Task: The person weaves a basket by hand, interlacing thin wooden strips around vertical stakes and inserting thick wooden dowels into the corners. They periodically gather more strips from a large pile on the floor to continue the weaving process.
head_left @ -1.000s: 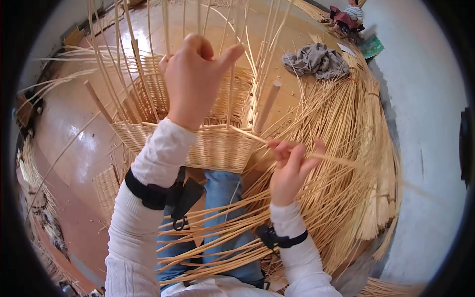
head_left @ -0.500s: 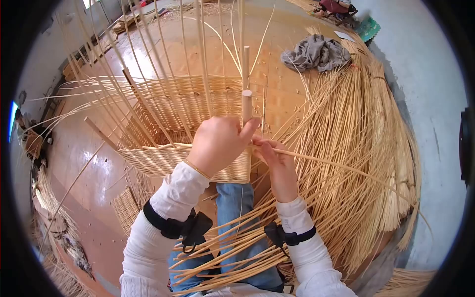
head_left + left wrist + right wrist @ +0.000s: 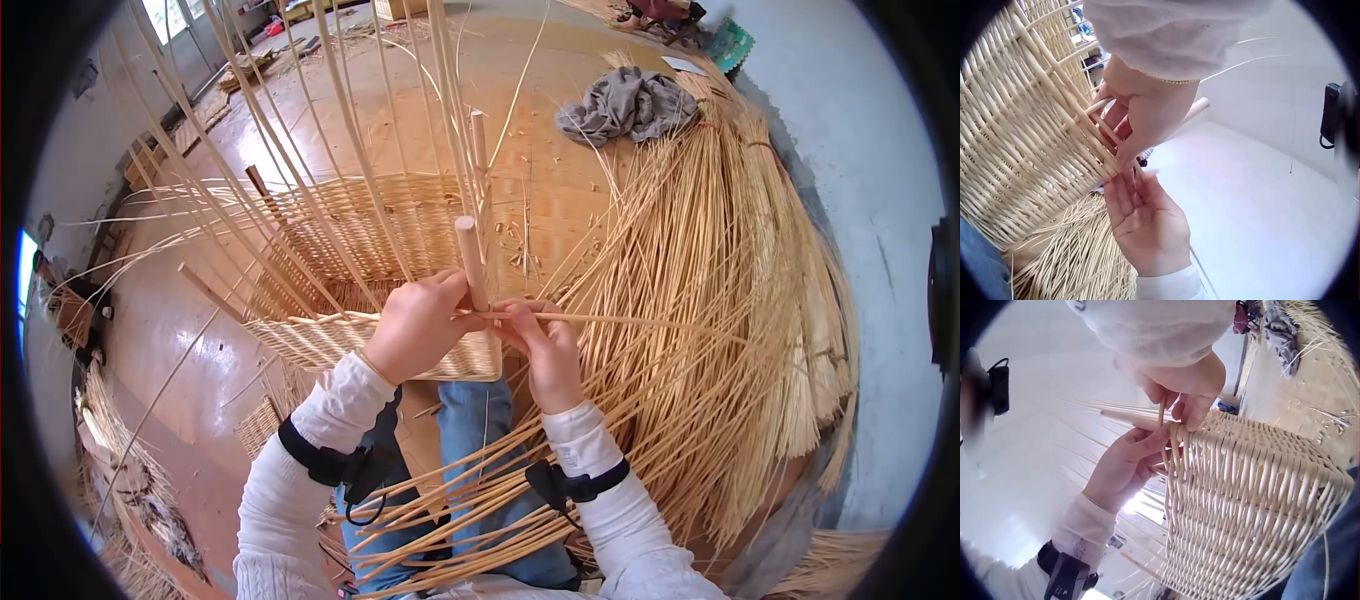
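A rectangular wicker basket (image 3: 300,345) with tall upright rods stands in front of the person's knees. At its near right corner rises a thick round wooden post (image 3: 472,262). The left hand (image 3: 420,325) grips the rim beside this post, its fingers behind the rim and its thumb against a long thin willow rod (image 3: 625,319). Just right of the post, the right hand (image 3: 547,350) pinches that rod, which runs out to the right. In the right wrist view, the fingertips of the right hand (image 3: 1179,384) and left hand (image 3: 1124,462) nearly meet at the corner.
A big heap of loose willow rods (image 3: 690,270) lies at the right along the wall, with a grey cloth (image 3: 628,105) at its far end. More rods (image 3: 470,520) lie across the lap. Wood scraps dot the floor. Another person (image 3: 665,14) is partly visible at the far right.
The left hand has come down from above the basket to its near right corner. The right hand has moved in along the rod to the same corner, and the head view has shifted.
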Tool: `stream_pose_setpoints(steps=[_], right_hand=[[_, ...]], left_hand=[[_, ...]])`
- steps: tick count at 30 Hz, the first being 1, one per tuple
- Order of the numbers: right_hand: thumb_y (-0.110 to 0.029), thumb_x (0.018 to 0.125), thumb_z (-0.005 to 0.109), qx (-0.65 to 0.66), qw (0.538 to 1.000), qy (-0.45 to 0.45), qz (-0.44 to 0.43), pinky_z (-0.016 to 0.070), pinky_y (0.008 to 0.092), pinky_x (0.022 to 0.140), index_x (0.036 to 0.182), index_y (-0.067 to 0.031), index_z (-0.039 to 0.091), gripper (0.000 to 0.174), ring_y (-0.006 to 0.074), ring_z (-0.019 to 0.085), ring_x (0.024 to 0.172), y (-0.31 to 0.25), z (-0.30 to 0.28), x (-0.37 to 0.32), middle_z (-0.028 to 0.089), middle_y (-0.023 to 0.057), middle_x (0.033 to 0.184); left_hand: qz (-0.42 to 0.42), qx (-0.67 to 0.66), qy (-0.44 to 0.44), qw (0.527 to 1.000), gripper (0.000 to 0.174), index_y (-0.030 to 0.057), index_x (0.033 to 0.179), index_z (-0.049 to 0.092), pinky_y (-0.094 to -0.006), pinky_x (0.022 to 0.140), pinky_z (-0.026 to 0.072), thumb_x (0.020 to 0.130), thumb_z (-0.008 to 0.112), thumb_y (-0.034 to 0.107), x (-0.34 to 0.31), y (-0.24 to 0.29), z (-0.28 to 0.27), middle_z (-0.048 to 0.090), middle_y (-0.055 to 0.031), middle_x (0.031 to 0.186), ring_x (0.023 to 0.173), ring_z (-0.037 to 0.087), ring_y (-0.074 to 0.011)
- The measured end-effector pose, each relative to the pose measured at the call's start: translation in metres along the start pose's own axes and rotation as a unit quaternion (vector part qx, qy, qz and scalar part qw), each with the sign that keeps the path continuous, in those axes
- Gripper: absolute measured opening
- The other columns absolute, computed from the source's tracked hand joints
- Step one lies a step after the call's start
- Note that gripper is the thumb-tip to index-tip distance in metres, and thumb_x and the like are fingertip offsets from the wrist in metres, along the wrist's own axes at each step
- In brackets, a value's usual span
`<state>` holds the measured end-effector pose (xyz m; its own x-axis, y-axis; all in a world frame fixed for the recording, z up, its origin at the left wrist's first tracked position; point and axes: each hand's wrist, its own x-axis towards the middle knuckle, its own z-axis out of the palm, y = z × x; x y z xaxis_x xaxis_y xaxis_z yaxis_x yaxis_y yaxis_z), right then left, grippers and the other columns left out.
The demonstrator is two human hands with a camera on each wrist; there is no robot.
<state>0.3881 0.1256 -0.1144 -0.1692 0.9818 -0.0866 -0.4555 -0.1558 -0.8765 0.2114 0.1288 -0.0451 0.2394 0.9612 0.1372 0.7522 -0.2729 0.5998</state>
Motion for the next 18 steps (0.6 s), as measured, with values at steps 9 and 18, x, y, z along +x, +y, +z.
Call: stream_pose_setpoints(steps=[9,18], right_hand=[[-0.038,0.094,0.063,-0.152,0.951,-0.188,0.192,0.0615,0.0334,0.072,0.100,0.0034,0.055,0.043,0.0173,0.065,0.078,-0.024,0.004,0.079,0.059,0.0069,0.086],[-0.040,0.093,0.065,-0.223,0.923,-0.248,0.193,0.0603,0.0297,0.066,0.099,0.0009,0.062,0.041,0.0157,0.068,0.071,-0.014,0.049,0.080,0.065,0.0071,0.080]], left_hand=[[0.036,-0.033,0.033,0.998,0.025,0.0037,0.096,0.065,-0.0361,0.070,0.0550,0.075,0.076,0.012,-0.007,-0.029,-0.011,0.071,-0.0095,0.089,0.082,0.070,-0.0274],[-0.038,0.034,-0.016,0.999,0.026,0.0037,0.089,0.065,-0.0352,0.069,0.0547,0.077,0.078,0.023,-0.026,-0.030,-0.050,0.070,-0.0119,0.085,0.080,0.070,-0.0275]])
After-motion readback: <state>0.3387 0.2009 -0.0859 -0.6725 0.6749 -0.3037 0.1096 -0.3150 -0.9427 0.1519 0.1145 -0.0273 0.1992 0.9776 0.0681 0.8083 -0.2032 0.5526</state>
